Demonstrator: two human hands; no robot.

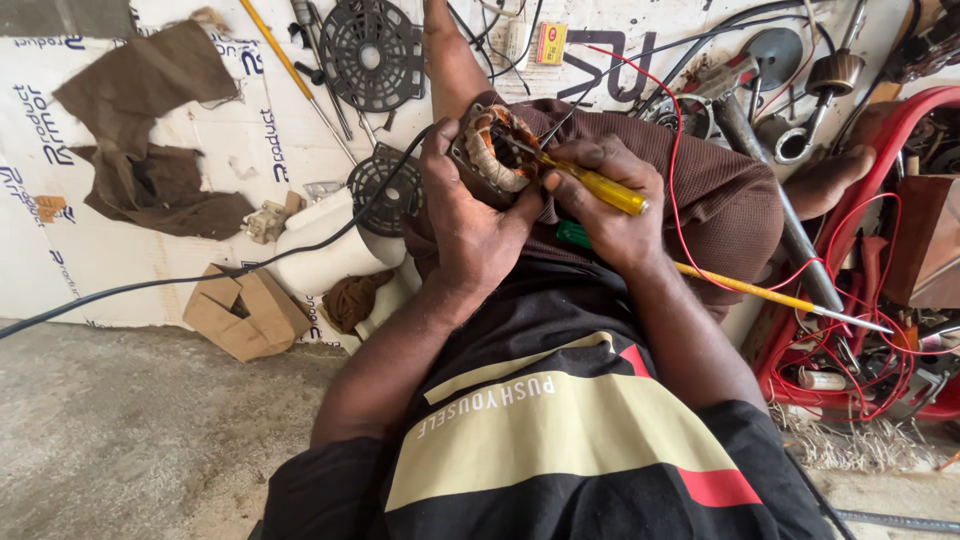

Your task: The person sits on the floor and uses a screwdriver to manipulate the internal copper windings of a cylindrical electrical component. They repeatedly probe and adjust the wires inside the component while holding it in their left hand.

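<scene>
We held the round motor stator with its copper-coloured windings and pale lacing (492, 150) in our left hand (470, 215), the fingers curled tight round its dark metal rim, resting it on our brown-trousered knee (720, 200). Our right hand (608, 200) pinched the yellow-handled screwdriver (600, 185), its tip lying in among the coils just ahead of the fingertips. We judged the main risk to be the tip slipping: a hard push could nick the winding wire or jab the left thumb close beside it, since the stator sat only on a soft knee. The thin red wire (675, 170) looped just right of our right fingers and could snag. A second long yellow-shafted tool (760, 292) lay below the right wrist. Beyond the fingers, white cardboard sheeting (150, 270) covered the floor, strewn with black round fan grilles (372, 52), brown rags (150, 80) and a black cable (200, 275); bare concrete (130, 430) lay nearer us.
</scene>
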